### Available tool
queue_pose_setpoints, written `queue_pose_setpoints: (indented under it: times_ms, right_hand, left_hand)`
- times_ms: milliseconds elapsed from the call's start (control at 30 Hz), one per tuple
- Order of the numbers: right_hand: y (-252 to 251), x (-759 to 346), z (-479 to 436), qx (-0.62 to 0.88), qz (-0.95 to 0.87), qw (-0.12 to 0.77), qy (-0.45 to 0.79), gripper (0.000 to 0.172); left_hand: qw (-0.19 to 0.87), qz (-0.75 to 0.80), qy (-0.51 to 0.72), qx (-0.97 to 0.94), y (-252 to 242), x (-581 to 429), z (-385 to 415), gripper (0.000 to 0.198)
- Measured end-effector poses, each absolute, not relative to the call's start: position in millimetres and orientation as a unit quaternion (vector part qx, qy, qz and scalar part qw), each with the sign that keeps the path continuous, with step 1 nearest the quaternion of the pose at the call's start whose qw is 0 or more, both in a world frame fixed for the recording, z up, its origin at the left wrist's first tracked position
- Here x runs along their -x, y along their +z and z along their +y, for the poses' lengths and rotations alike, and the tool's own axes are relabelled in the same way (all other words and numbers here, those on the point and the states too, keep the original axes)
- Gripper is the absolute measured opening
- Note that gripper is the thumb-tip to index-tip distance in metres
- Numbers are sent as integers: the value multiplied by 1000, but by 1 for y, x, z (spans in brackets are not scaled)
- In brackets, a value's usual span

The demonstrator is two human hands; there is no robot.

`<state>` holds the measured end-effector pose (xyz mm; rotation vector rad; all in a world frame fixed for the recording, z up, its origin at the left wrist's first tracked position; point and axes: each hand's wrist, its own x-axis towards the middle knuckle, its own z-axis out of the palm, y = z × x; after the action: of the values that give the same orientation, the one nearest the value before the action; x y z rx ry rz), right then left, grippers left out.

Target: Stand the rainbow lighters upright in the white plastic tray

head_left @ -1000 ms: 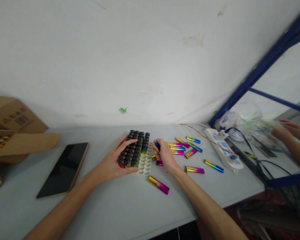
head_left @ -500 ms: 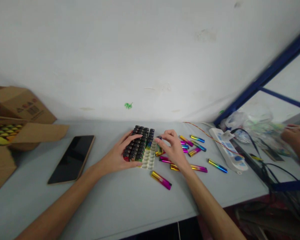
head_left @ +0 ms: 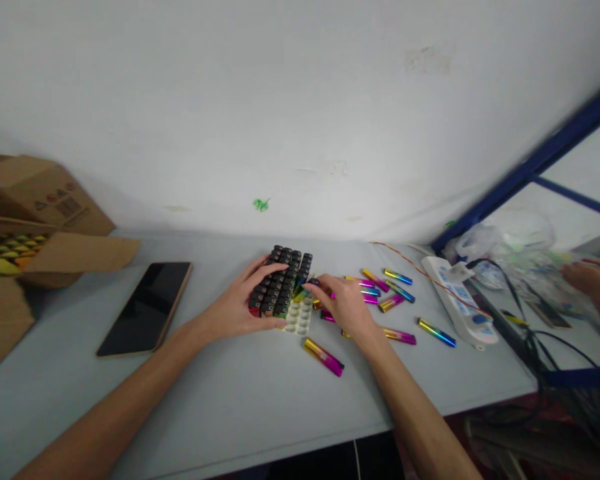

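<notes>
Rows of upright lighters [head_left: 279, 285] with black tops fill the left and back of a pale tray [head_left: 298, 320] with round sockets. Bare sockets show at its front right. My left hand [head_left: 233, 305] grips the packed block from the left side, thumb along the front and fingers over the back. In a pinch, my right hand [head_left: 349, 304] holds a shiny lighter [head_left: 301, 289] tilted over the tray's right part, its lower end among the sockets. Under and beside that hand lie loose lighters in yellow, purple and blue; one lighter [head_left: 323, 357] lies in front of the tray.
A phone [head_left: 146, 308] lies to the left, near an open cardboard box [head_left: 55, 257] of bright lighters. On the right are a white power strip [head_left: 457, 300], cables and a blue frame [head_left: 520, 163]. Beyond it, another person's hand [head_left: 587, 277] is near plastic bags.
My right hand has moved left with the lighter, from beside the tray to over its sockets. My left hand keeps its grip. The view has shifted slightly.
</notes>
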<state>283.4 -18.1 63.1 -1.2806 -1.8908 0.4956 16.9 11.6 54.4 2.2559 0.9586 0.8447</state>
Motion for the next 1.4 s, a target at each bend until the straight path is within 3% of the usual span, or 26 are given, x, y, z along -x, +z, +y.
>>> queue_pose_setpoints:
  times_ms: [267,467,633,833,967,1067,1200,1400]
  right_hand:
    - [69,-275,-17,504,-805,271,154,39]
    - [75,-306,-16,477,-800,315,183,43]
    - [78,-392,-8,632,-668,390,46,27]
    - [68,-477,-27,747,-614,246,65,2]
    - [65,-487,-33,762,-627,141,72,11]
    - [65,-489,-33,754,-641,123,71,13]
    - [73,-486,-34,715,-652,235,92,19]
    - [95,-435,-25,585,-579,476,310,39]
  left_hand:
    - [251,352,324,-841,47,-13,17,93]
    - [236,338,323,-852,46,-11,22,85]
    - [219,339,328,-854,37,-8,26,88]
    - [213,335,340,-852,33,-8,28,88]
    - [219,341,343,-847,33,-10,27,89]
    - [216,342,347,-846,32,-10,28,89]
    - [213,343,355,-843,33,-11,27,86]
    - [224,348,344,-843,40,-12,23,87]
